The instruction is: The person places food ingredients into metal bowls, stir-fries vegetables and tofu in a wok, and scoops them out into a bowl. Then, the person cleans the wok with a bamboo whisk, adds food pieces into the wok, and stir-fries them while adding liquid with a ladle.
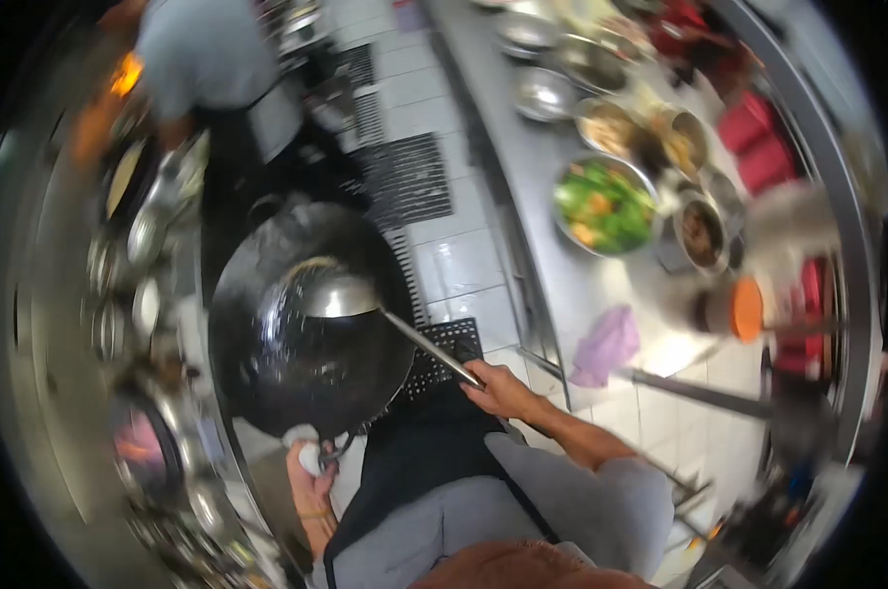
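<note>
Black metal wok (311, 378) is located ahead of the person's body, directly beyond the left hand (313, 483). That hand is closed on a white cloth (307, 455) at the near rim, just beside the looped handle (343, 448). Right hand (503, 391), well apart from the left, grips the end of a ladle (340, 296) to the right of the wok. The ladle's shaft slants across the rim; its bowl lies over the interior, contact undetermined. Green vegetables (606, 206) occupy a bowl on the right-hand steel counter (573, 294).
</note>
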Demonstrator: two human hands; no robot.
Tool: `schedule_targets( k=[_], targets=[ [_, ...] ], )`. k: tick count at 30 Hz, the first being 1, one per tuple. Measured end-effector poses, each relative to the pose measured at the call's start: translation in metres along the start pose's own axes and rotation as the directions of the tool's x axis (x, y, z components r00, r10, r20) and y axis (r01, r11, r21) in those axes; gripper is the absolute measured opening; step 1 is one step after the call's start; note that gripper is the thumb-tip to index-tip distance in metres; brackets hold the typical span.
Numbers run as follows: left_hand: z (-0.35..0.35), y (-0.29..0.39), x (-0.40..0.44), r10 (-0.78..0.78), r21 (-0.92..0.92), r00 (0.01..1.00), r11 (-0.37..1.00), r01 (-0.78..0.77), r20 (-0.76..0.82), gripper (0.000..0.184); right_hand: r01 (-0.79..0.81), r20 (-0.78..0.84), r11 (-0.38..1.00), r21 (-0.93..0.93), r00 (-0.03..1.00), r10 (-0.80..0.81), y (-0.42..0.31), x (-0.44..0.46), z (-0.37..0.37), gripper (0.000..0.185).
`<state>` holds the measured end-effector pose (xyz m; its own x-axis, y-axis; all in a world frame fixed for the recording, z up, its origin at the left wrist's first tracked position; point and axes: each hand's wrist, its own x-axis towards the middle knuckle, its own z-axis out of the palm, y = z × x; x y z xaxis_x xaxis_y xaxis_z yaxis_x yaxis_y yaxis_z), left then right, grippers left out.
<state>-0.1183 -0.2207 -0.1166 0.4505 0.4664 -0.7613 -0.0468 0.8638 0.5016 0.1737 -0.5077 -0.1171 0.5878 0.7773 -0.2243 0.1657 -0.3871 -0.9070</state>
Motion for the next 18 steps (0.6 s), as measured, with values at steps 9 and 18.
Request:
schedule_targets(
  k=[9,18],
  targets=[
    [0.053,-0.057,-0.043,0.305,-0.229,0.932,0.910,-0.346,-0.197,0.018,-0.004,0.142,0.993,0.120,0.990,-0.013,0.034,0.060,-0.072,0.018],
    [-0.009,-0.006,0.003,0.501,-0.357,0.759,0.677,-0.643,-0.417,0.018,0.009,0.272,0.938,0.346,0.956,-0.110,-0.030,0.134,-0.028,0.019]
  ],
)
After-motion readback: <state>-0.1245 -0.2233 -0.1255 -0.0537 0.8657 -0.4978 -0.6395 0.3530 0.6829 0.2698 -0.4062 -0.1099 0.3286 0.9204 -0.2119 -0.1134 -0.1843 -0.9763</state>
